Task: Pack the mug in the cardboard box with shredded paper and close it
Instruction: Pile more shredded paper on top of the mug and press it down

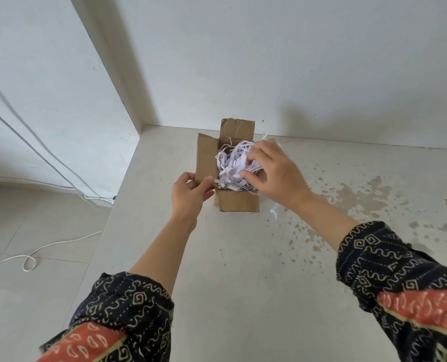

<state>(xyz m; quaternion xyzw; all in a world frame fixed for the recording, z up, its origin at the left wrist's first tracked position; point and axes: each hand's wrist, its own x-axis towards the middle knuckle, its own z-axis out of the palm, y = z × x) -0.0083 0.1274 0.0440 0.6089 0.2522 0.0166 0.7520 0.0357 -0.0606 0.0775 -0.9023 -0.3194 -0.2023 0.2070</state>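
Note:
A small cardboard box [236, 203] stands open on the pale table, near the wall. Its left flap [207, 158] and far flap [238, 128] are folded up and out. White shredded paper [231, 165] fills the box to the top and spills over the rim. No mug shows; the paper hides the inside. My left hand [189, 195] pinches the near corner of the left flap. Over the box's right side, my right hand [272, 173] has its fingers curled around a clump of shredded paper.
A stray paper strip [274, 211] lies on the table [217, 283] just right of the box. The table's right part carries brown stains [368, 197]. The wall stands directly behind the box. White cables [29, 259] run across the tiled floor at left.

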